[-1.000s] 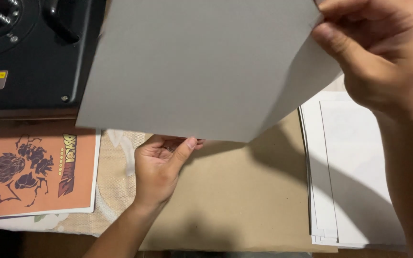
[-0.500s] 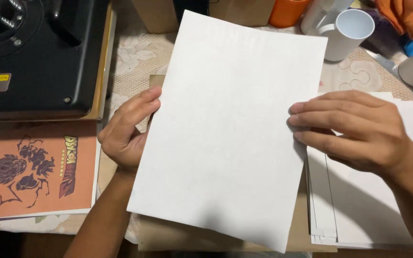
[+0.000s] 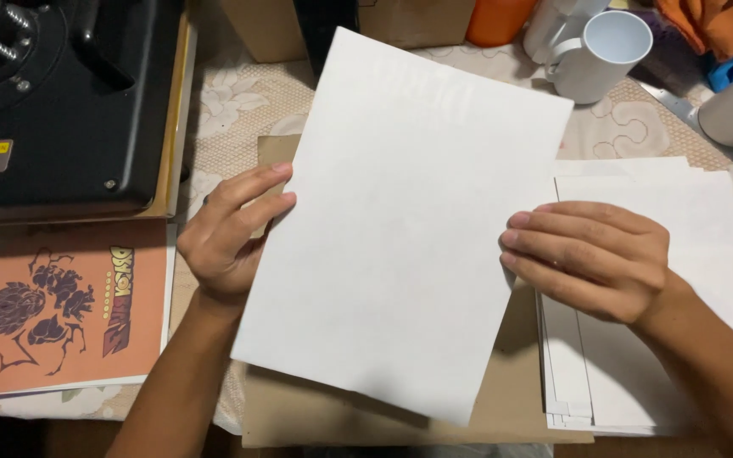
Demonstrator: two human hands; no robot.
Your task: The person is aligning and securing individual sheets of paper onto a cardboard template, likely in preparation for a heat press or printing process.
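Paper sheet (image 3: 400, 220) lies between left hand (image 3: 226, 233) and right hand (image 3: 591, 259), each grip closed on an edge.

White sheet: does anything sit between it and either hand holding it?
Nothing visible does. The left hand grips the white sheet directly at its left edge, and the right hand rests its fingers on the right edge.
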